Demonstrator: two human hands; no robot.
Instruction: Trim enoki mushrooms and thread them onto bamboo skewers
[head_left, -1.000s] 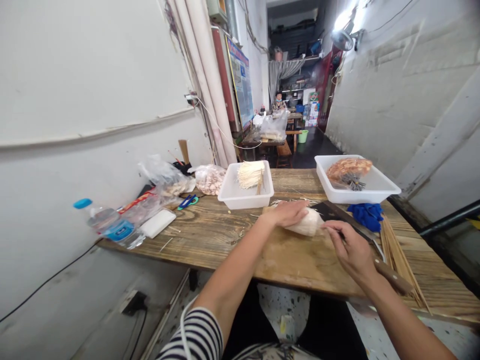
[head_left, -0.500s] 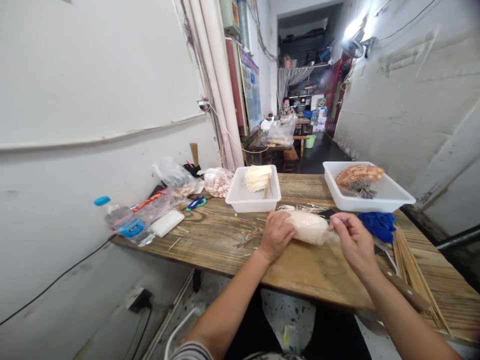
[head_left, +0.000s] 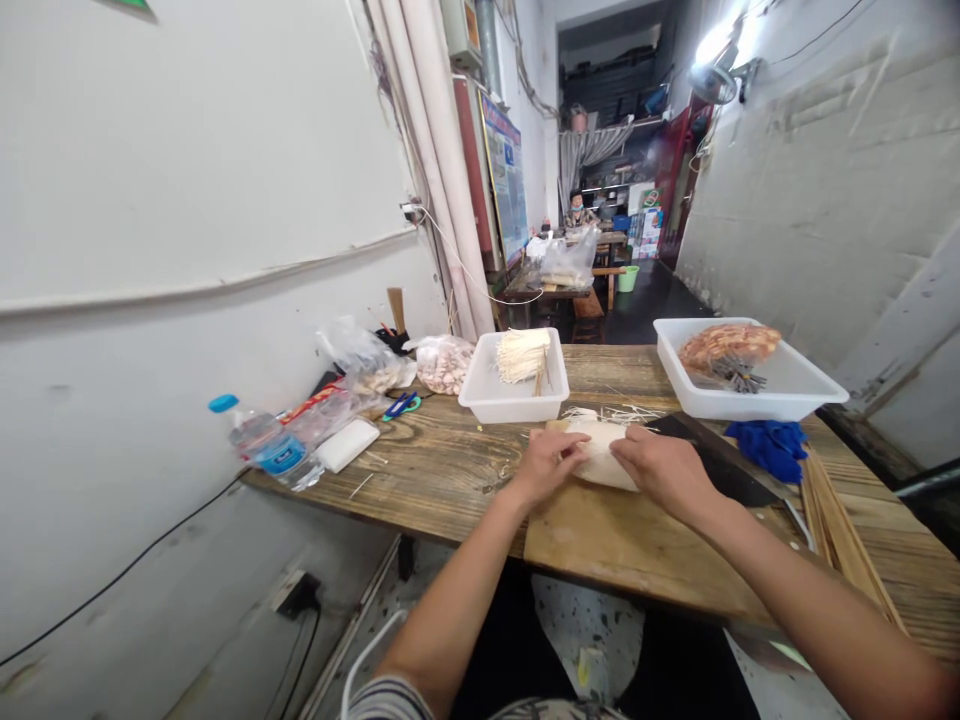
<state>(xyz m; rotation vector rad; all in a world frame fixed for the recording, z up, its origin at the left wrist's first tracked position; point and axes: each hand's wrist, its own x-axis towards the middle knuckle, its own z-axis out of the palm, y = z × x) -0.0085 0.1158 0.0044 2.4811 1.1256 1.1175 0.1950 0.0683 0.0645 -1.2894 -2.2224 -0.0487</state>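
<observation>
A pale, plastic-wrapped pack of enoki mushrooms (head_left: pixel 602 462) lies across the back of the wooden cutting board (head_left: pixel 600 535). At its left end, my left hand (head_left: pixel 549 462) rests with bent fingers closed on the wrap. My right hand (head_left: pixel 666 468) pinches the top of the pack towards its right side, fingertips pressed together. Thin white strands (head_left: pixel 630 412) are scattered just behind the pack. Beside my right hand lies a broad dark cleaver blade (head_left: pixel 724 465), its handle hidden under my forearm.
A white tray (head_left: pixel 514 408) holds skewered enoki bundles. Another tray (head_left: pixel 750 405) holds brownish skewered food. Blue cloth (head_left: pixel 769 448) and wooden skewers (head_left: pixel 844 530) lie right. Scissors (head_left: pixel 403 405), a water bottle (head_left: pixel 274 450) and plastic bags (head_left: pixel 352 360) sit left. A person (head_left: pixel 577 212) sits far back.
My right hand has moved left from the pack's right end onto its top. My left hand's fingers have bent inward. The view has shifted slightly, and more of the cleaver blade shows.
</observation>
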